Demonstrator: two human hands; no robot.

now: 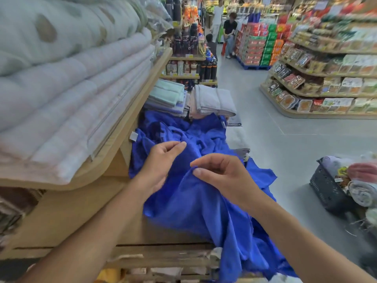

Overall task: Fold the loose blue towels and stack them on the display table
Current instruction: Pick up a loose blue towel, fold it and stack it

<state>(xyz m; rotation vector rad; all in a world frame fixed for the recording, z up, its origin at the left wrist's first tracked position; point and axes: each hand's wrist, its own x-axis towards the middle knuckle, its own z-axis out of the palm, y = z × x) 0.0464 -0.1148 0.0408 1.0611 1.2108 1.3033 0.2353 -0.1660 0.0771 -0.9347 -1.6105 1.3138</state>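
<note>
A heap of loose blue towels lies crumpled on the wooden display table. One blue towel spreads toward me and hangs over the table's front edge. My right hand pinches a raised fold of this towel between thumb and forefinger. My left hand hovers just left of it over the cloth, fingers loosely extended and holding nothing.
Folded pale towels and green ones are stacked behind the blue heap. Thick folded quilts fill the shelf on my left. A dark basket of rolled towels stands on the floor to the right. People stand far down the aisle.
</note>
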